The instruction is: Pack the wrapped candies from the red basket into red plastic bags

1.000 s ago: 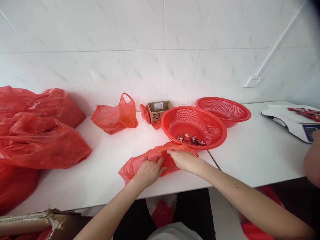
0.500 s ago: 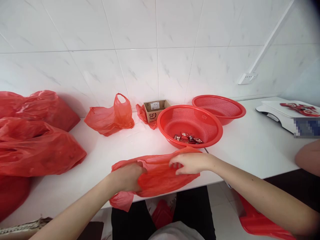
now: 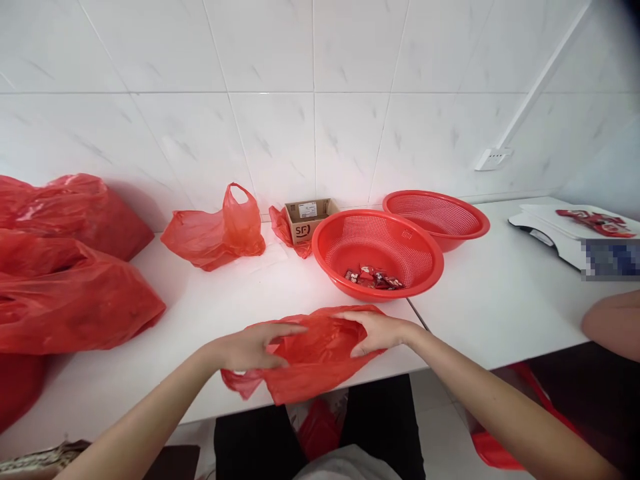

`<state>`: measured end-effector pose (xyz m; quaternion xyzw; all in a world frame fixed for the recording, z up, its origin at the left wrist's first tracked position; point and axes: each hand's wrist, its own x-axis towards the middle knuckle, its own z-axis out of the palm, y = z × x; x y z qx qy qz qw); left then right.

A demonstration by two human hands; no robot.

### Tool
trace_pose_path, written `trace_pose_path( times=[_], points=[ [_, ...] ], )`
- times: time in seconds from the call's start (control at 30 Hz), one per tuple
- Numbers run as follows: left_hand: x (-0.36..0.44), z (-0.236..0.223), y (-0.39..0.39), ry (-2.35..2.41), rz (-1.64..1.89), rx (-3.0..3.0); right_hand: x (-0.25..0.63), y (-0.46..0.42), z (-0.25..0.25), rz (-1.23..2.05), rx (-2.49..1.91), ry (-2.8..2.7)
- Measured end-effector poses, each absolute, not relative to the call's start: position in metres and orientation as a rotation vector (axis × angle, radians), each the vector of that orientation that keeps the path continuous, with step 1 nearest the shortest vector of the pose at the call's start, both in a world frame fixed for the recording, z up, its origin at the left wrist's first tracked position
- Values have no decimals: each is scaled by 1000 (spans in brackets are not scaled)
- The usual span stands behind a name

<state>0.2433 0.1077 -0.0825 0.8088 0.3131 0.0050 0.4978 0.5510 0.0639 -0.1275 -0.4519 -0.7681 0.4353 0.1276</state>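
A thin red plastic bag (image 3: 315, 380) lies at the table's front edge with its mouth spread wide. My left hand (image 3: 253, 347) is at the bag's left side, fingers and thumb apart against the plastic. On the opposite side, my right hand (image 3: 373, 331) has its fingers and thumb spread inside the mouth. Just behind the bag stands a red plastic colander (image 3: 330, 233) with several small wrapped snacks (image 3: 374, 277) at its bottom.
Another red colander (image 3: 475, 223) stands behind. A small cardboard box (image 3: 301, 231) and a handled red bag (image 3: 200, 237) sit near the wall. Full red bags (image 3: 80, 300) crowd the left. At right are a white scale (image 3: 545, 230) with red packets on it and another person's arm (image 3: 613, 323).
The bag's mouth has opened wider. My fingers have gone from curled in the plastic to spread, and my left hand has shifted slightly left.
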Motion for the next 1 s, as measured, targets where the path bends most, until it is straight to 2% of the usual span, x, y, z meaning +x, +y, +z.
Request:
trace_pose_path(
  times=[0.07, 0.17, 0.3, 0.4, 0.63, 0.8, 1.0],
  points=[
    [241, -66, 114, 741, 146, 1817, 555, 61, -125, 1259, -1326, -2180],
    [237, -45, 118, 744, 596, 1670, 553, 56, -121, 1079, -1433, -2139],
    [228, -48, 105, 1122, 1123, 1608, 542, 49, -123, 816, -1631, -2152],
    [214, -72, 75, 1372, 1072, 1615, 537, 43, -122, 746, -1636, -2155],
    [194, -127, -9, 1318, 869, 1413, 506, 16, -109, 666, -1422, -2135],
    [215, -122, -12, 1363, 720, 1304, 453, 3, -127, 465, -1206, -2322],
    [208, -109, 12, 1195, 942, 1055, 452, 20, -127, 386, -1248, -2181]
  ],
)
